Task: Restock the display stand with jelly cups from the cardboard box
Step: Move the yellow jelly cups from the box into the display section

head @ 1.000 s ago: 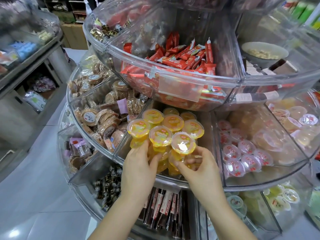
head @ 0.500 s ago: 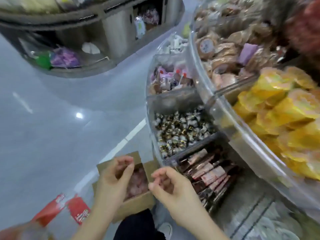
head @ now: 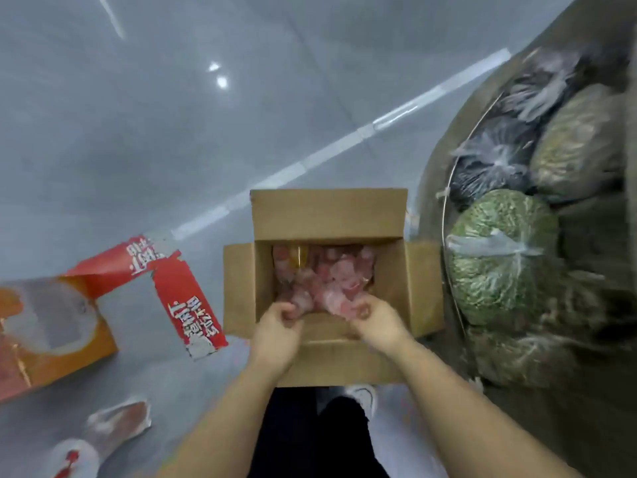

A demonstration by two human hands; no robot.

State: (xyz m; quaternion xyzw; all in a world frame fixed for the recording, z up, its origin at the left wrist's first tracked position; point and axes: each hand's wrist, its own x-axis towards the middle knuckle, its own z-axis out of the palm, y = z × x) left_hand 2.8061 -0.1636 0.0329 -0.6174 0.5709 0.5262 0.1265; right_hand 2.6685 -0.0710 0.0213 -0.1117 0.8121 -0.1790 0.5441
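From the head view I look straight down at the cardboard box (head: 331, 284), which sits open on the grey floor (head: 172, 132) just in front of my feet, its four flaps folded out. Inside lies a heap of pink jelly cups (head: 327, 277), blurred so I cannot count them; a yellowish one shows near the far left of the heap.

My left hand (head: 277, 326) reaches over the near edge of the box, fingers curled inward around what seems to be a pink cup at the near left of the heap; the blur keeps me from saying exactly how they close on it. My right hand (head: 374, 320) is at the near right of the heap, fingertips bent and pinching at pink cups there. The two hands are near each other but apart.

To the left of the box an orange and red carton (head: 51, 332) lies on the floor with its red flaps (head: 186, 305) open. Nearer, at lower left, there is a crumpled clear plastic bag (head: 103, 432). On the right, the curved base of the display stand (head: 448, 160) holds clear bags of green (head: 496, 257) and dark goods (head: 493, 160). My white shoe (head: 362, 396) shows just below the box's near flap.
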